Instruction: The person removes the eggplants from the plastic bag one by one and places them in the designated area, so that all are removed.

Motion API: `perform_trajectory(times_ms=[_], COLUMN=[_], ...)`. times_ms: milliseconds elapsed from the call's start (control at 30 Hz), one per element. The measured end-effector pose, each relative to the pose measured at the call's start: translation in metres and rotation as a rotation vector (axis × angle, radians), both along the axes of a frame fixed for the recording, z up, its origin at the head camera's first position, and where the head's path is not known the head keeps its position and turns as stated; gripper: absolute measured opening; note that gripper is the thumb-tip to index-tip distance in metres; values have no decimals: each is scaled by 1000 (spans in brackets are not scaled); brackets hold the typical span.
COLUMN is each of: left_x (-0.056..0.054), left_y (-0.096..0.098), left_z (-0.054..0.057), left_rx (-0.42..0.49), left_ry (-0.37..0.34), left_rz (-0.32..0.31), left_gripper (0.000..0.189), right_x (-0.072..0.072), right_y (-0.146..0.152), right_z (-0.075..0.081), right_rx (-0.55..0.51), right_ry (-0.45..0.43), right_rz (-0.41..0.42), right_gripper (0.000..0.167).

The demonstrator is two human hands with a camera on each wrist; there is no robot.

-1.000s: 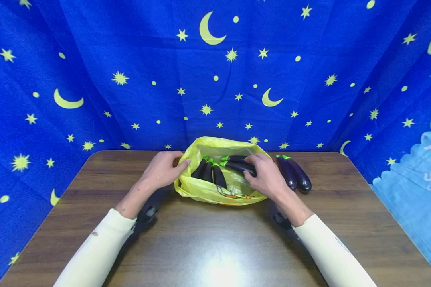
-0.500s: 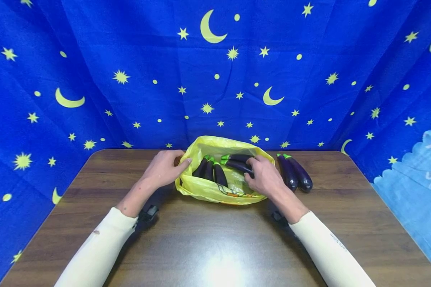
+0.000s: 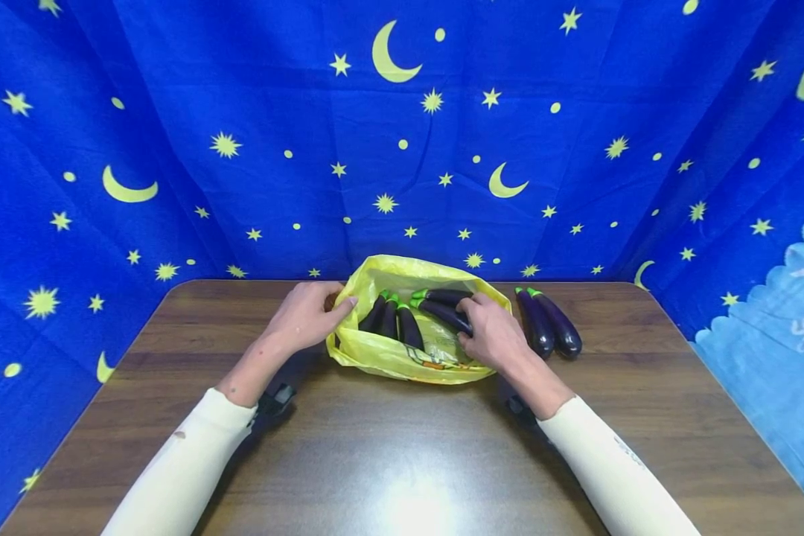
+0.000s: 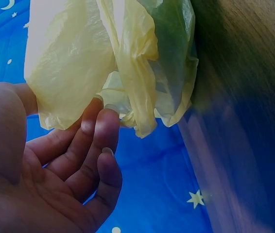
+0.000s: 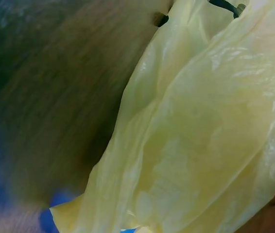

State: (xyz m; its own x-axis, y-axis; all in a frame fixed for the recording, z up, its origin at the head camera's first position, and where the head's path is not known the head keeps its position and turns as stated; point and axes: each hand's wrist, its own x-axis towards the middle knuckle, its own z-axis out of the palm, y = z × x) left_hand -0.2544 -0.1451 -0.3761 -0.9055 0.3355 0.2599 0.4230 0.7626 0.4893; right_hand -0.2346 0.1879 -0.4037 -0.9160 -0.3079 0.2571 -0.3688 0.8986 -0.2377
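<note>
Right of frame centre, inside the yellow bag, a green-capped eggplant slants lengthwise up-left from the nearer right hand, which grips its blunt end, while the left hand pinches the bag's left rim.

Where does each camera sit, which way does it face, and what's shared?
Head: on the head, looking forward and down at the table, bag, eggplants and curtain; left hand, right hand and sleeves show.
Left wrist: on that wrist, facing the bag's edge; palm and fingers show.
Right wrist: on that wrist, close to the bag's side; seemingly some hand shows, lower right.
Shared: head and left wrist both show bag, curtain and left hand.
</note>
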Motion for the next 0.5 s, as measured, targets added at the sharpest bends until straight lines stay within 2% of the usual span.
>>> perform_trajectory(times_ms=[500], left_x=[-1], left_y=[-2], left_z=[0], left_rx=[3], left_ry=[12], left_rz=[-1], left_gripper=[23], right_x=[8], right_y=[-1], right_z=[3], right_rx=[-109], right_ry=[141], right_rz=[5], right_gripper=[40])
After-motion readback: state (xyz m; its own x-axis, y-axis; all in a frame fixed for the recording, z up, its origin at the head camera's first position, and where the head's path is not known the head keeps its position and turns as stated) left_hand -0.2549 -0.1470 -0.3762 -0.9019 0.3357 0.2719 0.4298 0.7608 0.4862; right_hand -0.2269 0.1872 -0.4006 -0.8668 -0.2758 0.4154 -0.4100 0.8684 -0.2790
